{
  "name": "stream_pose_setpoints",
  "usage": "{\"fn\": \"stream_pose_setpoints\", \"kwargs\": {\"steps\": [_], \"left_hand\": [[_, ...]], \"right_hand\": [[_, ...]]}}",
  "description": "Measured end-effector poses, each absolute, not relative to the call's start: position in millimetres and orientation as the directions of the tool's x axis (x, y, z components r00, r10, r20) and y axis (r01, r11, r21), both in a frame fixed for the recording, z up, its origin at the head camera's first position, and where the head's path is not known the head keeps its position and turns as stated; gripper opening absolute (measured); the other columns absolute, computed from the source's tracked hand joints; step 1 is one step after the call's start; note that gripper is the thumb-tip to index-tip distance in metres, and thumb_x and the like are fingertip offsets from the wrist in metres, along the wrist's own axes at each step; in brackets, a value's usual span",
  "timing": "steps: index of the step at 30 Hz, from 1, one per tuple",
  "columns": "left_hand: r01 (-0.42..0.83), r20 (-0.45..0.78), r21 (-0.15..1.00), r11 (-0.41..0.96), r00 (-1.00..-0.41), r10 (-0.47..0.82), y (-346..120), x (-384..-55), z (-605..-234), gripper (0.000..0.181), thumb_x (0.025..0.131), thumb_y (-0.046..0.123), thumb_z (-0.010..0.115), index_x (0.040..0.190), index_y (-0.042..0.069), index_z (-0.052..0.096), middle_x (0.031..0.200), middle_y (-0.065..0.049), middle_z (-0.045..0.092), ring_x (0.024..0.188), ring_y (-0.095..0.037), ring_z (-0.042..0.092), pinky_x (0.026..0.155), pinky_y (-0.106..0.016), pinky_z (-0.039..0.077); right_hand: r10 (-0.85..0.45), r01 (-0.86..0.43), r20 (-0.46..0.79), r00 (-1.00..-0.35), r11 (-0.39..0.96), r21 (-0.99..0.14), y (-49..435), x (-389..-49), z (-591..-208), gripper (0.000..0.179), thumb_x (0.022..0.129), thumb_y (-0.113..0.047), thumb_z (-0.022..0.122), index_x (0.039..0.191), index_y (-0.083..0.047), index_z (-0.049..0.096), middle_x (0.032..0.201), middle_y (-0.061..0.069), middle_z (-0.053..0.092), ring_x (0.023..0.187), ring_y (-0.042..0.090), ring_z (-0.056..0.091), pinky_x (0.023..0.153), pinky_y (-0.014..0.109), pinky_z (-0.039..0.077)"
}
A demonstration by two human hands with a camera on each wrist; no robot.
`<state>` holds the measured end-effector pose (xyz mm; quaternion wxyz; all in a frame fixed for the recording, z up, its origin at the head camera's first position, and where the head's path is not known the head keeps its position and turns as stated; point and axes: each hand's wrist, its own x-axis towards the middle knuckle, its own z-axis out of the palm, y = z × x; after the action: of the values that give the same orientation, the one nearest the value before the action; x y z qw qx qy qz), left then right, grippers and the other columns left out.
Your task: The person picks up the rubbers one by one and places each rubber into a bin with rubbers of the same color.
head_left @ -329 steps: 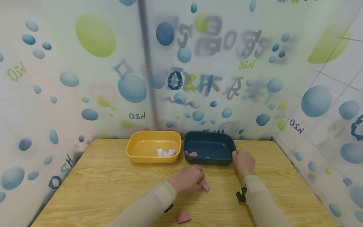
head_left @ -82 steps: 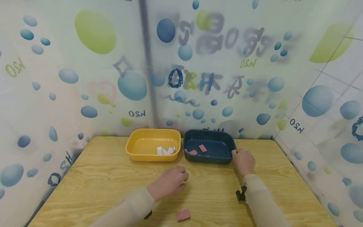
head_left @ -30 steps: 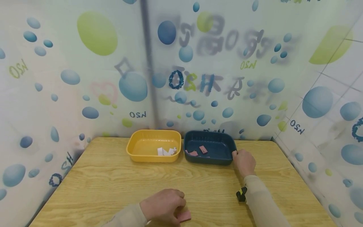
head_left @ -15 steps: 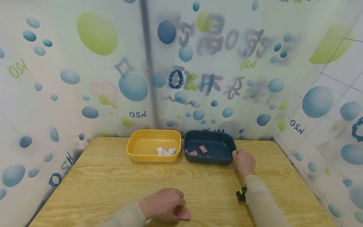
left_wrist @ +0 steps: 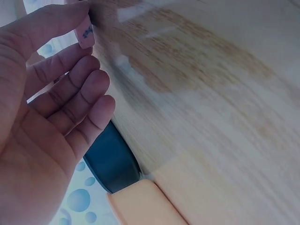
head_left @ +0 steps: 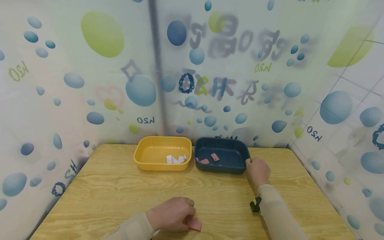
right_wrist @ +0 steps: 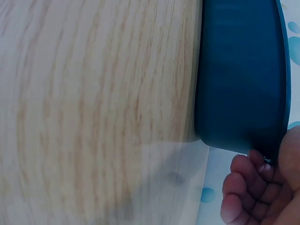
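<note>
Close to the front of the wooden table, my left hand (head_left: 172, 215) pinches a small flat pink block (head_left: 195, 225). Dark print shows on the pink block (left_wrist: 86, 33) in the left wrist view, where it sits between thumb and index finger; the other fingers are loosely bent. My right hand (head_left: 258, 171) grips the right end of a dark blue tray (head_left: 222, 169) at its rim. Several pink pieces (head_left: 214, 157) lie in that tray. The right wrist view has the right hand (right_wrist: 255, 190) with thumb and index finger at the tray's corner (right_wrist: 243, 93).
A yellow tray (head_left: 162, 166) with several white pieces (head_left: 176, 159) stands just left of the dark blue one. Behind both trays rises a wall covering (head_left: 210, 100) with printed blue and green drops. The wooden table (head_left: 120, 190) extends in front of the trays.
Earlier, a pink block left my left hand and now lies in the dark blue tray. That hand then came down to the last pink block and grasped it. The right hand stayed put.
</note>
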<state>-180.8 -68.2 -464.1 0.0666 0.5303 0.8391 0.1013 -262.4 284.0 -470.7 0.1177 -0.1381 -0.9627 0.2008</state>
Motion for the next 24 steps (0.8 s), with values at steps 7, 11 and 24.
{"fn": "stream_pose_setpoints", "kwargs": {"steps": [7,11,24], "left_hand": [[0.863,0.017,0.262,0.433,-0.452,0.892,-67.9,-183.0,-463.2,0.023,0.082,0.021,0.083,0.074,0.024,0.062,0.072,0.016,0.042,0.064,0.003,0.040,0.058,-0.013,0.034],[0.869,0.039,0.233,0.437,-0.457,0.888,-67.4,-183.8,-463.0,0.022,0.079,0.019,0.083,0.076,0.024,0.062,0.073,0.016,0.042,0.065,0.002,0.040,0.060,-0.013,0.034],[0.841,0.032,0.258,0.475,-0.499,0.866,-66.3,-187.9,-461.9,0.016,0.084,0.023,0.083,0.081,0.023,0.067,0.076,0.017,0.046,0.067,0.002,0.043,0.061,-0.013,0.039]], "right_hand": [[0.312,0.222,0.165,-0.935,0.883,-0.413,285.5,-263.5,-471.3,0.047,0.099,-0.018,0.044,0.053,-0.016,0.034,0.055,-0.003,0.025,0.052,0.016,0.024,0.048,0.030,0.022],[0.318,0.228,0.163,-0.934,0.881,-0.414,284.7,-263.1,-471.7,0.047,0.099,-0.017,0.043,0.053,-0.017,0.033,0.055,-0.004,0.023,0.053,0.015,0.022,0.049,0.029,0.020],[0.318,0.217,0.187,-0.929,0.882,-0.419,284.1,-262.5,-472.7,0.047,0.097,-0.016,0.045,0.052,-0.016,0.032,0.054,-0.003,0.023,0.052,0.015,0.021,0.049,0.029,0.019]]}}
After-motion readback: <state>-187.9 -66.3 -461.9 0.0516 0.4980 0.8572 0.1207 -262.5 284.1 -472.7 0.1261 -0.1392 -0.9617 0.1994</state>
